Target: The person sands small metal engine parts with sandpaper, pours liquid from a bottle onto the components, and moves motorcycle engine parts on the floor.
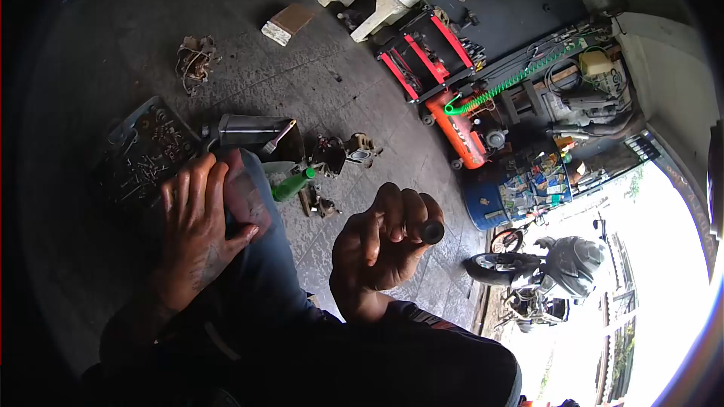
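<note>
My right hand (388,245) is raised in the middle of the view with its fingers curled. Between thumb and fingertips it pinches a small dark cylindrical part (432,232), whose round end with a darker centre faces me. My left hand (200,215) lies over my bent knee in blue jeans (260,256), fingers stretched out and thumb apart. Beside its thumb is a reddish area (247,194) on the knee; whether it is a rag or a patch I cannot tell. Just beyond the knee are a brush (280,136), a metal container (245,126) and a green bottle (294,185).
A tray of bolts and small parts (154,143) sits on the floor at left. Metal engine parts (358,149) lie ahead. Farther off stand a red tool cart (426,56), an orange compressor (461,132), a blue drum (483,200) and a motorcycle (558,267).
</note>
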`<state>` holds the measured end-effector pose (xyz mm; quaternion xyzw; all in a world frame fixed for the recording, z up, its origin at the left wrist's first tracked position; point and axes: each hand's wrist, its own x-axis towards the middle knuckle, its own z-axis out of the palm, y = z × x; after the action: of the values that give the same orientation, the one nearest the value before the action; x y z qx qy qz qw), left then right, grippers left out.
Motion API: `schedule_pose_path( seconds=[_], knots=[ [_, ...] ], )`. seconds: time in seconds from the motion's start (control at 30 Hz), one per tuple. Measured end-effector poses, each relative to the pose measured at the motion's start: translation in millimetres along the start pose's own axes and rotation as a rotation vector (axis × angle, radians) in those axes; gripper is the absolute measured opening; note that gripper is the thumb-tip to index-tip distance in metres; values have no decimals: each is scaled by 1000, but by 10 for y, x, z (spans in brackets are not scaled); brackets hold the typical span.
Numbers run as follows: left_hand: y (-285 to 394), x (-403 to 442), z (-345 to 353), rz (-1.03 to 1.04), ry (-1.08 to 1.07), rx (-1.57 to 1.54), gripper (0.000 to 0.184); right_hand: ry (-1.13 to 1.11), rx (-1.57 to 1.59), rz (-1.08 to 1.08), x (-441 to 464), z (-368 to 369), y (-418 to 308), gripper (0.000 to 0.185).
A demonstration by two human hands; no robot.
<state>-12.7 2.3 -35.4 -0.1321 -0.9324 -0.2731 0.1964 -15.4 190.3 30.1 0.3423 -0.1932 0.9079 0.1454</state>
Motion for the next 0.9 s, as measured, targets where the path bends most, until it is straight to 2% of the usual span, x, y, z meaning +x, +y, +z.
schedule_pose_path(
  seconds=[0.63,0.9],
  knots=[
    [-9,-5,11,-11,-13,-15,94,23,22,5,-26,90,-11,28],
    [-14,-5,42,3,20,-11,95,3,12,25,-36,73,-16,25]
  ],
)
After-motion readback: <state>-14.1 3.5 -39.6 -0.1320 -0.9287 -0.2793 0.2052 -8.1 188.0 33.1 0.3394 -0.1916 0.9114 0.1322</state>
